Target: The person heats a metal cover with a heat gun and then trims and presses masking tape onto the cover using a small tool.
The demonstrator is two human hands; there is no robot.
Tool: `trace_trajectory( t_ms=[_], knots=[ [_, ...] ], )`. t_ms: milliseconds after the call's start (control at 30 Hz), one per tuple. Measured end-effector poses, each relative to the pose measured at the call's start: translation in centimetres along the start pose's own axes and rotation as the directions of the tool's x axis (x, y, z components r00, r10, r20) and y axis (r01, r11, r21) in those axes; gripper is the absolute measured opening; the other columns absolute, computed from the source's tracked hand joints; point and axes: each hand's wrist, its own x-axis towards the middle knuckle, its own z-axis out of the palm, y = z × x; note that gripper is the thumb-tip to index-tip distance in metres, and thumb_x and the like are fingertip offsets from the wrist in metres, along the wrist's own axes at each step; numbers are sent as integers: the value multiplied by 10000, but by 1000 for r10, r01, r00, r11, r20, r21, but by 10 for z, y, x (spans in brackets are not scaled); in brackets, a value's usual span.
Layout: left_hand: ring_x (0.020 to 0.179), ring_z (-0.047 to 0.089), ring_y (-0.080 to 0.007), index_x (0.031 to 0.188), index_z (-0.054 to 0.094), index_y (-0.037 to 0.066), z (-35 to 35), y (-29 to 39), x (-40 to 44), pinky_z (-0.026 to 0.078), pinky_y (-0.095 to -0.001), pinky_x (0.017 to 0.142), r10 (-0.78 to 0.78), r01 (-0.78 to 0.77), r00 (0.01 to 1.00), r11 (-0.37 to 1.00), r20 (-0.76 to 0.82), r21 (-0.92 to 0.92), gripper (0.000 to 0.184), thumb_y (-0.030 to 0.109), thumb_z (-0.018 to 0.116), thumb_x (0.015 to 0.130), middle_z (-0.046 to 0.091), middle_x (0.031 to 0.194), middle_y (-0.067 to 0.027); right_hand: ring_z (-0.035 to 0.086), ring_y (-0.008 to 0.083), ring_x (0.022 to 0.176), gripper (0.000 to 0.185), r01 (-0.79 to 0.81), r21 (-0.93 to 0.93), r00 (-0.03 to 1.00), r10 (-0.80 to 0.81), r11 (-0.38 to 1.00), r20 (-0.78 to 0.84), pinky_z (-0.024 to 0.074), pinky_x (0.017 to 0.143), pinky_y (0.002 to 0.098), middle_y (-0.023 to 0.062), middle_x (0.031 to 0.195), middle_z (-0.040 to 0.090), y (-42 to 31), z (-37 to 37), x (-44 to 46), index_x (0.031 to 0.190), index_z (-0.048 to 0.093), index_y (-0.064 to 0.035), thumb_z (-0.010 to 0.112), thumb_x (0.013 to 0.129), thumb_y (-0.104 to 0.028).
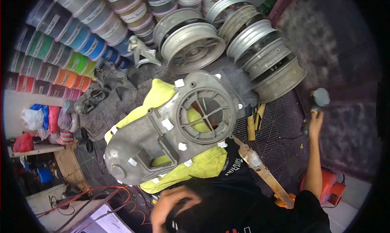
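A grey metal engine cover (140, 149) with a round spoked opening lies on a yellow-green towel (195, 170) over my lap. Several small white patches (167, 124) stick to its face and rim. My left hand (174, 202) is by my body, just below the towel, with loosely bent fingers and nothing visible in them. Out to the far right, my right hand (315, 125) grips a small disc sander (321, 98) with a round grey pad. The sander is well apart from the cover; its lower part is partly hidden by my fingers.
Metal wheel rims (195, 48) stand beyond the cover, near a grey bracket (141, 53). Stacked labelled tubs (77, 40) line the back left. Yellow-handled tools (252, 125) lie on the dark mat. A rusty flat bar (266, 174) and a red machine (325, 184) are at right.
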Motion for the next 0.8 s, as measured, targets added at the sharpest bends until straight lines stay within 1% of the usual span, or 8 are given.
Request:
trace_trajectory(
  t_ms=[67,100,133,167,333,533,667,800],
  knots=[
    [890,710,-215,977,718,13,-28,12,-32,555,-327,799,-30,31,999,999,-31,30,176,40,803,825,725,948,-105,689,308,741,467,80,-222,997,-75,972,28,562,615,404,227,1002,665,68,15,8,1336,483,30,631,991,-248],
    [1114,677,-324,1175,682,42,-4,50,-59,609,-419,851,-466,398,799,883,-380,-249,695,665,665,866,608,1306,-236,697,343,749,506,126,-323,992,-118,938,46,562,643,440,243,976,675,92,23,7,1350,471,36,646,976,-256],
    [769,686,-240,1030,697,16,-46,1,-85,608,-311,798,-298,267,945,940,-131,-215,103,11,658,935,702,921,-139,694,369,701,557,181,-416,983,-165,891,75,547,640,466,233,870,687,98,35,-6,1369,447,27,664,957,-278],
    [724,658,-204,990,702,-17,-60,-4,-94,563,-282,709,-296,310,941,948,-166,68,105,-53,671,896,708,868,-111,693,433,788,573,150,-504,988,-106,851,114,541,707,504,284,903,684,107,45,-16,1374,443,31,669,938,-265],
    [1028,657,-253,1103,705,-30,-84,7,-128,502,-342,915,-551,720,691,466,-468,515,214,72,710,915,721,1081,-139,668,498,1005,582,101,-633,925,162,767,344,527,839,552,360,1070,665,89,93,-54,1348,439,71,667,917,-247],
    [1091,625,-279,1346,546,15,-70,21,-132,477,-367,969,-521,596,672,802,-526,-33,389,155,648,998,658,1206,-132,651,450,1123,636,205,-782,845,297,589,446,541,920,512,294,1260,639,113,127,-54,1436,389,50,644,948,-268],
    [739,649,-194,1081,606,-41,-55,4,-130,549,-318,664,-440,357,687,898,-578,-259,260,144,715,934,654,902,-131,650,425,1162,546,55,-833,814,459,550,357,520,968,520,272,1256,654,106,138,-48,1388,436,-6,623,968,-302],
    [926,665,-201,1114,623,-64,-54,14,-110,523,-322,814,-388,277,817,913,-427,-300,315,66,776,872,690,1036,-164,653,432,1151,602,83,-862,876,376,499,302,504,980,515,264,1248,665,174,145,-18,1452,373,-20,589,988,-339]
  ],
)
